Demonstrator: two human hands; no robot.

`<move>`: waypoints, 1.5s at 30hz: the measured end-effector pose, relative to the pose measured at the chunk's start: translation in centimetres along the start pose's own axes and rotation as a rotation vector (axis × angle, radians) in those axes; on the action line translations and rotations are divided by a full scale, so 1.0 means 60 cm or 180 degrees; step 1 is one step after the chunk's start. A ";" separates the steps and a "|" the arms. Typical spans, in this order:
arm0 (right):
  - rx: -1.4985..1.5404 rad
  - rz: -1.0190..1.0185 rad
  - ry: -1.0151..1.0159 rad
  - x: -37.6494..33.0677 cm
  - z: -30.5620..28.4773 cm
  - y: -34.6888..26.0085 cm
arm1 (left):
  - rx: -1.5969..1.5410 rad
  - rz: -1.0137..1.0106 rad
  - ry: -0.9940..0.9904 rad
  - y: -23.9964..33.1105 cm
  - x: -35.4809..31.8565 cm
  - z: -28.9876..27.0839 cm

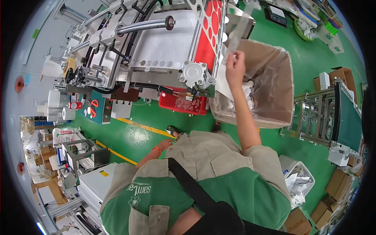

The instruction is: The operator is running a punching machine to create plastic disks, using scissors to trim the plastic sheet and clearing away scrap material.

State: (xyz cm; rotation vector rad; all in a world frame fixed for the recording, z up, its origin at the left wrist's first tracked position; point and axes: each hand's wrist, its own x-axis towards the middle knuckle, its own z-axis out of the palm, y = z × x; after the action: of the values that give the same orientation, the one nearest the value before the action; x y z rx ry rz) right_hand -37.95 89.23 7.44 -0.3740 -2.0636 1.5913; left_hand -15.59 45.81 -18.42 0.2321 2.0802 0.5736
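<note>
My right hand (pixel 236 70) is raised over the near left part of a large cardboard box (pixel 274 111). Its fingers are closed on a long clear plastic strip (pixel 239 33), which slants up and away beside the machine. The box has a clear plastic liner, and white round pieces (pixel 248 92) lie inside. Left of the strip, a white perforated web (pixel 199 33) with round holes runs over a red surface (pixel 209 27) on the machine. My left hand (pixel 165 144) hangs low by my waist, with its fingers loosely apart and nothing visible in them.
The machine (pixel 164 39) with metal rollers fills the upper left. Below it sits a red bin (pixel 182 105) of small round pieces. A green conveyor (pixel 348 117) stands at right, and a white waste bin (pixel 299 172) near my right side. Red scissors (pixel 93 107) lie at left.
</note>
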 end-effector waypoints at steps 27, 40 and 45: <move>-0.0797 -0.0067 -0.0575 0.001 0.022 0.038 | 0.0043 -0.0042 0.0044 0.003 0.005 -0.014; -0.0590 0.0014 -0.0451 -0.006 0.020 0.061 | -0.0125 -0.0457 -0.0026 0.003 0.009 -0.012; -0.0082 0.0011 0.0192 0.019 -0.005 -0.021 | 0.0146 -0.0146 0.0275 -0.011 0.016 0.003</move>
State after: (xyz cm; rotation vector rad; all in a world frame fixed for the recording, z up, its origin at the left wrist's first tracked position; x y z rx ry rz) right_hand -38.67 89.69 8.97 -0.4297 -2.0404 1.5380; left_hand -15.92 45.67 -19.51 0.1885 2.1783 0.5168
